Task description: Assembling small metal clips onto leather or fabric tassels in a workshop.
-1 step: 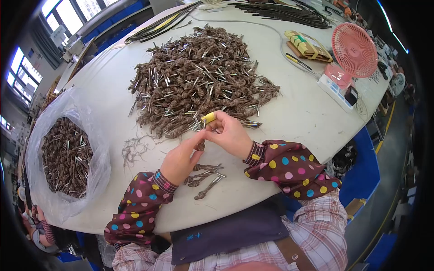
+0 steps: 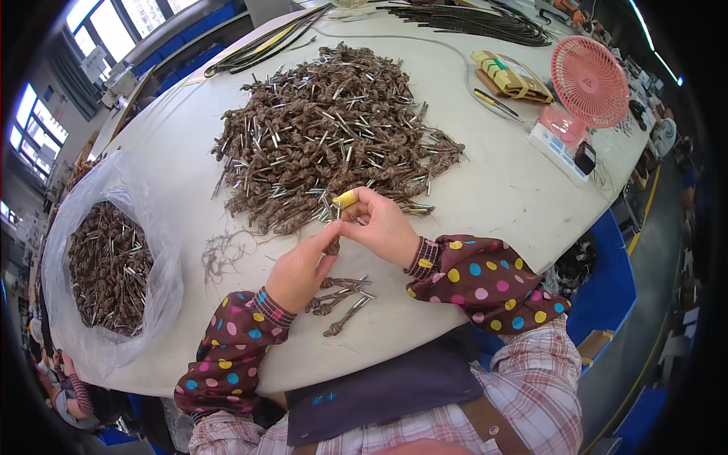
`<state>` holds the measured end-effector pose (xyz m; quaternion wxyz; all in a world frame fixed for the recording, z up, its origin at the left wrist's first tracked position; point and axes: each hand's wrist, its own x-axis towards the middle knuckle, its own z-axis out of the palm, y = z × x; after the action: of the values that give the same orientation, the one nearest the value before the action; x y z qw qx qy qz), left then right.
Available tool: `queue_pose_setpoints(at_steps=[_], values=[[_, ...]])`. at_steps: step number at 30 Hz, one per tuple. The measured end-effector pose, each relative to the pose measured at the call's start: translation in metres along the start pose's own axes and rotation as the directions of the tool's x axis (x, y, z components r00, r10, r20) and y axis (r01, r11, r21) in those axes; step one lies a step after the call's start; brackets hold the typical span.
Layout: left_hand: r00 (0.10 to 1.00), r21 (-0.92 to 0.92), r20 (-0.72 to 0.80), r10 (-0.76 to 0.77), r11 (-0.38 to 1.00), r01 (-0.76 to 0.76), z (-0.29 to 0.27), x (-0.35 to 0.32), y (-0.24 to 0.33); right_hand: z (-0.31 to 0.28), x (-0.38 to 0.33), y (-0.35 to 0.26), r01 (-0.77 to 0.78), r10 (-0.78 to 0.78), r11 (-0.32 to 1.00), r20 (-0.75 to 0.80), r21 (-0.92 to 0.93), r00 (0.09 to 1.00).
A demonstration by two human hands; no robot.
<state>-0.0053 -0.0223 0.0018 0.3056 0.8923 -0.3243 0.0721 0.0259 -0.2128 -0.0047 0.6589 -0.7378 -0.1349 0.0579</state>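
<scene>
Between my two hands is a knotted brown cord (image 2: 332, 247) with a metal tip, mostly covered by my fingers. My left hand (image 2: 296, 277) pinches its knot from below. My right hand (image 2: 385, 229), with a yellow wrap (image 2: 346, 199) on one finger, closes on the tip end, and the two hands touch. Just beyond them spreads a large pile of similar knotted cords (image 2: 318, 129) with silvery tips. On the near side of my hands lie several loose knotted cords (image 2: 345, 317) on the pale table (image 2: 485, 205).
At the left stands a clear plastic bag (image 2: 163, 265) filled with knotted cords. Loose threads (image 2: 224, 256) lie beside the pile. At the right are a pink fan (image 2: 590, 82), a white power strip (image 2: 557, 154) and a yellow-and-brown bundle (image 2: 512, 76). Long dark strips (image 2: 474, 23) lie along the far edge.
The view has shifted very slightly, so the pile and fan sit a little further left. My hands keep the same grip on the knotted cord.
</scene>
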Motion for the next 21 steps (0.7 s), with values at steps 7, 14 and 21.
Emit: queue_pose_setpoints(at_steps=[7, 14, 21], values=[[0.984, -0.431, -0.069, -0.163, 0.894, 0.117, 0.004, -0.001, -0.002, 0.002, 0.005, 0.012, 0.03, -0.033, 0.996, 0.038, 0.082, 0.999], [0.962, -0.573, -0.02, -0.271, 0.792, 0.211, 0.006, 0.003, -0.008, 0.001, 0.004, 0.008, 0.034, -0.035, 0.999, 0.008, 0.042, 0.999], [0.947, -0.544, 0.009, -0.322, 0.793, 0.275, 0.004, 0.002, -0.009, 0.007, 0.001, 0.007, 0.109, -0.109, 0.994, -0.006, 0.004, 0.994]])
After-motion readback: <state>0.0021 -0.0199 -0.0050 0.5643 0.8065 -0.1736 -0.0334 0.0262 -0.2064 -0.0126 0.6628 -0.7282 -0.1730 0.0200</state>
